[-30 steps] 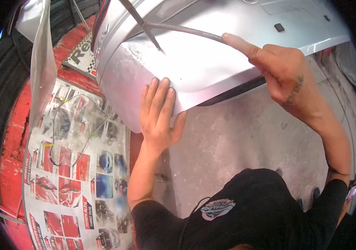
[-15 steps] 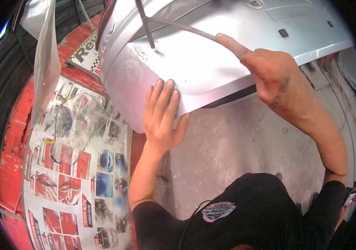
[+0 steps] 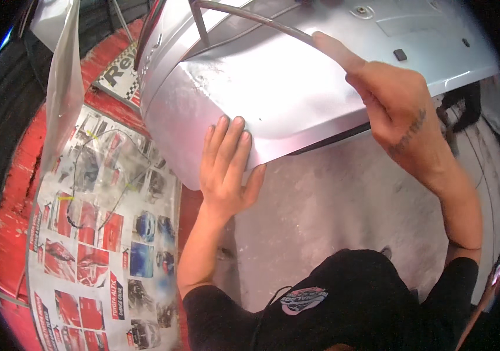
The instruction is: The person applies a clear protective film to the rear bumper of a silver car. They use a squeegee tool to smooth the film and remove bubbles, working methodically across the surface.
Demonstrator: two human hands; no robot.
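Note:
A silver car body panel (image 3: 297, 99) spans the upper middle, with a rough, scuffed patch (image 3: 201, 79) near its left corner. Flat on the panel's lower left part, fingers stretched out, rests my left hand (image 3: 226, 167). My right hand (image 3: 399, 108) is closed round the shaft of a slim metal hammer (image 3: 256, 17), its index finger laid along the shaft. The hammer's narrow head points down above the scuffed patch and seems apart from the surface. Its upper end runs out of the picture.
Left of the panel, a printed sheet (image 3: 124, 257) with car pictures covers a red surface (image 3: 16, 210), and a thin dark wire loop (image 3: 74, 175) lies on it. A pale plastic sheet (image 3: 62, 88) hangs at upper left. Grey concrete floor (image 3: 320, 205) shows below the panel.
The hammer head has risen away from the panel, and my right hand has shifted slightly right. My left hand stays in place on the panel.

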